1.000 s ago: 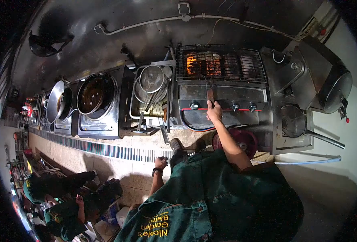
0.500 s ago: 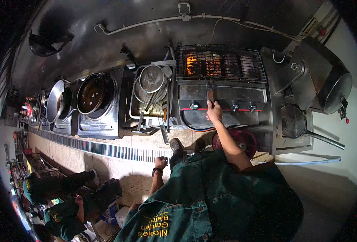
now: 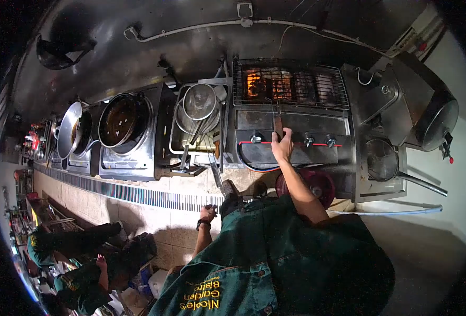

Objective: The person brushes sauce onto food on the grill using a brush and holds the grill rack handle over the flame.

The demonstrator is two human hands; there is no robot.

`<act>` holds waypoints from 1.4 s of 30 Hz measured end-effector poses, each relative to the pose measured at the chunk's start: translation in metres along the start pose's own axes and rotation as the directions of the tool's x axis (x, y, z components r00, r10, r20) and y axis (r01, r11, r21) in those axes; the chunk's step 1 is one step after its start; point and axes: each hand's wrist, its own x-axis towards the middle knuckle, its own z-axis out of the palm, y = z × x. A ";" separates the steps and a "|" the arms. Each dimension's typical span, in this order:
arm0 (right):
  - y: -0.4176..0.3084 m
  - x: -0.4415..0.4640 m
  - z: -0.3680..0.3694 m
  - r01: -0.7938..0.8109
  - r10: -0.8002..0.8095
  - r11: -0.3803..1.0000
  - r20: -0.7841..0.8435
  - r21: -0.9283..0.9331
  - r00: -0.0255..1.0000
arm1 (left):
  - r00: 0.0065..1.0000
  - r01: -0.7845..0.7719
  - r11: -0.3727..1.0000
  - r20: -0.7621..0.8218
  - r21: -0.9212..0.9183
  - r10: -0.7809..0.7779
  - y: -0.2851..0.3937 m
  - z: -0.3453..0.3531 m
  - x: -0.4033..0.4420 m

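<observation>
My right hand (image 3: pixel 282 147) is closed around the end of the brown handle of a wire grill basket (image 3: pixel 328 99). The basket lies flat over the burners of a gas grill (image 3: pixel 246 122), with orange glow showing at its left side and darker panels to the right. Whether food lies between the wires, I cannot make out. Low by my side, my left hand (image 3: pixel 207 213) has curled fingers, with a small dark thing at them too unclear to name. A dark watch (image 3: pixel 204 223) circles that wrist.
Left of the grill, a tray holds strainers (image 3: pixel 199 102) and tongs (image 3: pixel 214 171). Farther left sit a wok of dark liquid (image 3: pixel 118 121) and a tilted pan (image 3: pixel 68 130). A long-handled pot (image 3: pixel 383 159) stands right. A red gas cylinder (image 3: pixel 317 187) is below. Two people (image 3: pixel 80 284) are lower left.
My right hand has shifted slightly along the basket's handle, its fingers a little more spread. The basket stays over the grill. My left hand remains low with little change.
</observation>
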 end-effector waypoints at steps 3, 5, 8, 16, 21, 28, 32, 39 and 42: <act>-0.020 -0.003 -0.008 -0.072 0.073 0.997 0.067 -0.020 0.995 | 0.996 -0.043 0.998 0.077 0.047 0.040 -0.010 -0.011 0.017; -0.023 -0.005 -0.004 -0.061 0.066 0.995 0.063 -0.080 0.996 | 0.992 -0.082 0.991 0.100 0.101 0.072 -0.020 -0.019 0.027; -0.019 -0.005 0.005 0.034 -0.033 0.988 0.010 -0.152 0.999 | 0.990 -0.072 0.994 0.128 0.076 0.062 -0.013 -0.034 0.033; -0.027 -0.007 0.018 0.099 -0.123 0.966 -0.088 -0.238 0.988 | 0.993 -0.036 0.988 0.118 0.151 0.018 0.011 -0.081 0.050; -0.035 -0.010 0.021 0.025 -0.056 0.944 -0.085 -0.330 0.995 | 0.974 -0.112 0.954 0.222 0.277 0.050 -0.004 -0.110 0.086; -0.038 -0.008 0.019 0.064 -0.083 0.950 -0.050 -0.305 0.995 | 0.963 -0.177 0.928 0.253 0.327 0.094 -0.038 -0.134 0.139; -0.032 -0.007 0.022 0.062 -0.079 0.965 -0.058 -0.254 0.995 | 0.906 -0.413 0.705 0.336 0.577 0.256 -0.009 -0.146 0.132; -0.031 -0.010 0.023 0.040 -0.066 0.954 -0.076 -0.297 0.995 | 0.952 -0.119 0.916 0.307 0.382 -0.004 0.009 -0.151 0.139; -0.038 -0.012 0.015 -0.091 0.083 0.933 -0.038 -0.347 0.996 | 0.866 -0.459 0.719 0.443 0.521 0.232 0.008 -0.151 0.147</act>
